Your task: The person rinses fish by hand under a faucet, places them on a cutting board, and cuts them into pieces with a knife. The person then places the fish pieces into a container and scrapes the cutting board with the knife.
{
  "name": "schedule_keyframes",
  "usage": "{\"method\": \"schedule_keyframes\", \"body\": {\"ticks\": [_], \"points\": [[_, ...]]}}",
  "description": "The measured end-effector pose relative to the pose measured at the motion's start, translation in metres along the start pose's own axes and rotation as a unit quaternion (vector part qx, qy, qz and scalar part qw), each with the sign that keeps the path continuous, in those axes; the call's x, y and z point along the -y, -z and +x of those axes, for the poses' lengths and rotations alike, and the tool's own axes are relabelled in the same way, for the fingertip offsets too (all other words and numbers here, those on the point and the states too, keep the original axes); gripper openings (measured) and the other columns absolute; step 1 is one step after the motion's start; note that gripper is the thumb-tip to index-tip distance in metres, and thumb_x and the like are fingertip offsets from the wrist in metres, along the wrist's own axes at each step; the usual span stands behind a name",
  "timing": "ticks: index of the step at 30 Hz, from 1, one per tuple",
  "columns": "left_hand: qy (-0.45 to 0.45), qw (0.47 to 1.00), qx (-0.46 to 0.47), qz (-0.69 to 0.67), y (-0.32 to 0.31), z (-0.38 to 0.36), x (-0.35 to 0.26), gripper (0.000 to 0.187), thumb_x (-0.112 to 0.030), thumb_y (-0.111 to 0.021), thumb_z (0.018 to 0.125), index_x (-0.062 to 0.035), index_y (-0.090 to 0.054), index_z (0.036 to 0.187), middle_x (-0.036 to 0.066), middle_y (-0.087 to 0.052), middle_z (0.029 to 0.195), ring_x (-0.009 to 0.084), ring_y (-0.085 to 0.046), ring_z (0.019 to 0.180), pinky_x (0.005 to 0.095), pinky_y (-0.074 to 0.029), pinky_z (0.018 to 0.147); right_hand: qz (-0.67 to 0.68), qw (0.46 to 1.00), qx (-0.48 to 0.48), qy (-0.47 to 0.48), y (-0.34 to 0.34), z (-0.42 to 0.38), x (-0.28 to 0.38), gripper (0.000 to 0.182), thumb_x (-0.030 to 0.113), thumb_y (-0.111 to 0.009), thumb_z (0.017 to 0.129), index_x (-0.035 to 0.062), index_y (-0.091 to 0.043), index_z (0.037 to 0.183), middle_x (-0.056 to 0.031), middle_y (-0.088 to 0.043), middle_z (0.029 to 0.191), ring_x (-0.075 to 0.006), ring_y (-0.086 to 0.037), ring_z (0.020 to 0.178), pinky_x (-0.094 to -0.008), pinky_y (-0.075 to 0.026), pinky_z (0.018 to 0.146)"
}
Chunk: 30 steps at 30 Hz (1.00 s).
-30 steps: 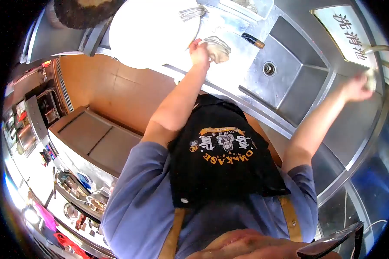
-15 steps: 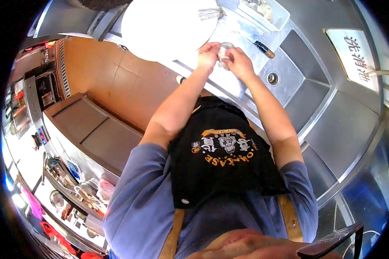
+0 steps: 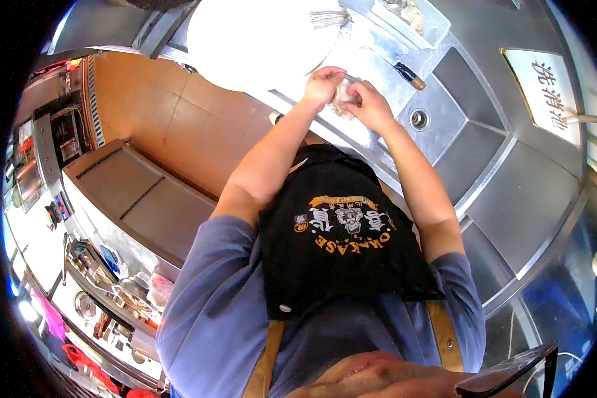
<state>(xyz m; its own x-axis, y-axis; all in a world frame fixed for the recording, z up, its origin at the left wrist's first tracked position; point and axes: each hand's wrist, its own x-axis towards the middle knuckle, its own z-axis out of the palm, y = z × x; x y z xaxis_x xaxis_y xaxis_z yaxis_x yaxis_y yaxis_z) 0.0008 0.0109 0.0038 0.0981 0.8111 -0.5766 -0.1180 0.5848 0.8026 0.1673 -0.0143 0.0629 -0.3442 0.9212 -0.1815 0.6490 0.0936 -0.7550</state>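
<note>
Between my hands is a soft greyish-white piece (image 3: 343,99), possibly food; its kind is not clear. My left hand (image 3: 323,86) pinches its left side with closed fingers. My right hand (image 3: 370,105) is closed on its right side, thumb and fingers together. Both hands are over the bright metal counter, at the near side of the sink. A knife (image 3: 409,75) with a dark handle and light-brown end lies to the right, beyond my right hand. A clear plastic tub (image 3: 434,30) farther back holds several pale, greyish pieces.
A large round white board (image 3: 255,43) takes up the counter on the left, with a folded grey striped cloth (image 3: 330,18) by its edge. On the right is a steel sink (image 3: 444,126) with a drain. A sign (image 3: 544,89) stands behind it.
The greyish-white piece hangs slightly lower and shows more of its surface between my fingers. Both hands stay closed on it in nearly the same place. The view has shifted slightly.
</note>
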Motion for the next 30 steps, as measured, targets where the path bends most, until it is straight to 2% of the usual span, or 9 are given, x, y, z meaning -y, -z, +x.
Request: {"method": "schedule_keyframes", "body": {"ticks": [5, 10, 13, 18, 21, 22, 24, 28, 30], "points": [[0.009, 1.000, -0.015, 0.005, 0.000, 0.001, 0.002, 0.019, -0.016, -0.061, 0.095, -0.0037, -0.067, 0.108, 0.002, -0.066, 0.091, 0.0097, -0.056, 0.073, 0.0229, -0.045, 0.064, 0.046, 0.998, 0.040, -0.030, -0.012, 0.010, -0.016, 0.020, 0.020, -0.071, 0.082, 0.0063, -0.065, 0.095, -0.0125, -0.062, 0.090, -0.0297, -0.063, 0.084, -0.0371, -0.050, 0.076], [0.051, 0.998, 0.019, -0.026, 0.003, -0.002, -0.004, 0.022, -0.014, -0.062, 0.093, -0.0064, -0.066, 0.113, 0.003, -0.065, 0.091, 0.0120, -0.058, 0.075, 0.0251, -0.048, 0.067, 0.174, 0.977, -0.030, -0.119, -0.006, 0.007, -0.023, 0.017, 0.019, -0.061, 0.093, 0.0045, -0.065, 0.100, -0.0094, -0.064, 0.083, -0.0186, -0.062, 0.076, -0.0316, -0.049, 0.071], [0.002, 0.987, 0.143, -0.074, 0.003, -0.010, -0.014, 0.027, -0.012, -0.063, 0.091, -0.0072, -0.064, 0.117, 0.003, -0.065, 0.090, 0.0135, -0.059, 0.076, 0.0266, -0.049, 0.069, 0.291, 0.938, -0.056, -0.182, -0.004, 0.014, -0.034, 0.017, 0.020, -0.055, 0.098, 0.0047, -0.063, 0.100, -0.0025, -0.060, 0.076, -0.0144, -0.056, 0.069, -0.0290, -0.047, 0.066], [-0.018, 0.965, 0.164, 0.204, -0.007, -0.013, -0.022, 0.031, -0.012, -0.063, 0.088, -0.0057, -0.062, 0.118, 0.005, -0.065, 0.089, 0.0141, -0.060, 0.079, 0.0261, -0.049, 0.072, 0.416, 0.872, -0.137, -0.221, -0.014, 0.020, -0.057, 0.018, 0.020, -0.050, 0.101, 0.0045, -0.059, 0.099, -0.0017, -0.059, 0.081, -0.0142, -0.054, 0.072, -0.0289, -0.047, 0.067], [-0.026, 0.974, 0.163, 0.154, -0.020, -0.006, -0.005, 0.027, -0.015, -0.061, 0.091, -0.0073, -0.063, 0.117, 0.006, -0.066, 0.090, 0.0144, -0.060, 0.080, 0.0270, -0.049, 0.074, 0.425, 0.853, -0.149, -0.265, -0.011, 0.017, -0.053, 0.020, 0.023, -0.056, 0.098, 0.0035, -0.059, 0.099, -0.0045, -0.061, 0.085, -0.0148, -0.057, 0.080, -0.0289, -0.048, 0.073], [-0.038, 0.979, 0.151, 0.133, -0.022, -0.004, -0.001, 0.027, -0.016, -0.060, 0.091, -0.0080, -0.063, 0.117, 0.006, -0.066, 0.091, 0.0149, -0.060, 0.081, 0.0278, -0.049, 0.076, 0.425, 0.852, -0.151, -0.265, -0.008, 0.015, -0.049, 0.020, 0.023, -0.056, 0.098, 0.0035, -0.059, 0.099, -0.0045, -0.061, 0.085, -0.0148, -0.057, 0.080, -0.0289, -0.048, 0.073], [-0.055, 0.973, 0.134, 0.177, -0.025, -0.004, 0.000, 0.027, -0.017, -0.060, 0.092, -0.0084, -0.063, 0.117, 0.006, -0.066, 0.093, 0.0155, -0.060, 0.084, 0.0286, -0.049, 0.078, 0.212, 0.958, -0.072, -0.180, -0.003, 0.011, -0.045, 0.026, 0.027, -0.064, 0.094, 0.0029, -0.059, 0.099, -0.0068, -0.063, 0.089, -0.0155, -0.059, 0.085, -0.0295, -0.048, 0.077], [-0.050, 0.955, 0.158, 0.245, -0.021, -0.003, -0.011, 0.028, -0.018, -0.059, 0.092, -0.0088, -0.062, 0.119, 0.007, -0.066, 0.098, 0.0165, -0.060, 0.090, 0.0302, -0.048, 0.084, 0.163, 0.978, 0.049, -0.124, 0.024, 0.009, -0.049, 0.030, 0.029, -0.070, 0.089, 0.0047, -0.059, 0.101, -0.0090, -0.065, 0.090, -0.0185, -0.061, 0.084, -0.0306, -0.049, 0.078], [-0.036, 0.943, 0.203, 0.260, -0.020, 0.000, -0.016, 0.028, -0.019, -0.059, 0.092, -0.0087, -0.062, 0.118, 0.007, -0.066, 0.099, 0.0162, -0.060, 0.090, 0.0301, -0.048, 0.083, 0.043, 0.985, 0.083, -0.144, 0.044, 0.009, -0.033, 0.027, 0.030, -0.065, 0.090, 0.0057, -0.060, 0.102, -0.0148, -0.066, 0.092, -0.0271, -0.063, 0.087, -0.0362, -0.050, 0.079]]}}
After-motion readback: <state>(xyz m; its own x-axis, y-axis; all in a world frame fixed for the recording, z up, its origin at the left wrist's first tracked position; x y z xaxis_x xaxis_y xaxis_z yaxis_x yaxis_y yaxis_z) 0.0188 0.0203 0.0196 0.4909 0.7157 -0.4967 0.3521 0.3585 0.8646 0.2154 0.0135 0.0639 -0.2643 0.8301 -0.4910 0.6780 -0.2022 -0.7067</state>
